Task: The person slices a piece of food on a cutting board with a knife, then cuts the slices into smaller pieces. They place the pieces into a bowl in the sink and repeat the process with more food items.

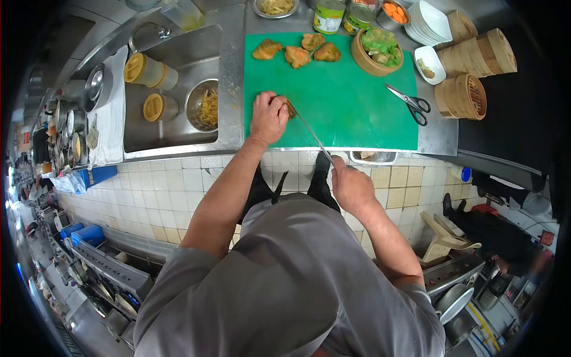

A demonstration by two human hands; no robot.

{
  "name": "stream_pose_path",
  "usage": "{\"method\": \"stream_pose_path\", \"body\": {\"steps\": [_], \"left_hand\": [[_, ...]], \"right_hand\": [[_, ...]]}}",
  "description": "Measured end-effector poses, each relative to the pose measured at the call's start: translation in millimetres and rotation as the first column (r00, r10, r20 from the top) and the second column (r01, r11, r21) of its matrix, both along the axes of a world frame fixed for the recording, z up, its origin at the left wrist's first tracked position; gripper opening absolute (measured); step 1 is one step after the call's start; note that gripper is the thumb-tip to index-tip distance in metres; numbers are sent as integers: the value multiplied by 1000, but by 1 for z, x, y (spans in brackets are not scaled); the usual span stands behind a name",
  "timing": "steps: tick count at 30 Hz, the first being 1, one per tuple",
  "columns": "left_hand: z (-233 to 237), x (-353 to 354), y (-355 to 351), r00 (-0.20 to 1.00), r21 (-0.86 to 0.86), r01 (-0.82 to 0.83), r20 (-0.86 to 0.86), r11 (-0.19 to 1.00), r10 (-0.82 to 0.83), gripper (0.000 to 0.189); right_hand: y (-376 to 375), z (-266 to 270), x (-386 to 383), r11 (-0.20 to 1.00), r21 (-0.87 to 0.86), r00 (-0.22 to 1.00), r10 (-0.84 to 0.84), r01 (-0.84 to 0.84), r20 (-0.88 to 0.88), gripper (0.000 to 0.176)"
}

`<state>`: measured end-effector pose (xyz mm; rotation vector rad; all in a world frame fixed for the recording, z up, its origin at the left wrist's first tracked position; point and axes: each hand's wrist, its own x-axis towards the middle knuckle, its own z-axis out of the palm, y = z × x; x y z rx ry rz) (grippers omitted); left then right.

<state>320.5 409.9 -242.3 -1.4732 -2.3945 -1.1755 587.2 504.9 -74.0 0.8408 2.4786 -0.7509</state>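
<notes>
My left hand (269, 118) is on the green cutting board (351, 128), its fingers closed on a browned piece of food (291, 110), mostly hidden under them. My right hand (353, 185) grips the handle of a knife (313, 134) in front of the board's near edge. The blade points up and left, its tip end at the piece beside my left fingers. Several golden-brown pieces, perhaps cooked chicken (297, 56), lie at the back of the board. A bamboo steamer with lettuce (380, 47) stands at the back right. Black-handled scissors (410, 104) lie at the right edge.
On the left, a sink (196, 65) holds yellow-lidded containers (159, 107) and a metal bowl of shredded food (203, 107). Cans (328, 16), stacked white dishes (428, 22) and bamboo steamers (461, 97) line the back and right. Another person in dark clothes (493, 232) is at far right.
</notes>
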Motion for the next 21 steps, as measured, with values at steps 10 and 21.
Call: {"method": "stream_pose_path", "body": {"steps": [10, 21], "left_hand": [[0, -1, -1, 1000, -64, 24, 17, 998, -23, 21], [-4, -1, -1, 1000, -35, -8, 16, 999, 9, 20]], "right_hand": [[3, -106, -59, 1000, -30, 990, 1, -5, -141, 23], [6, -19, -17, 998, -46, 999, 37, -37, 1, 20]]}}
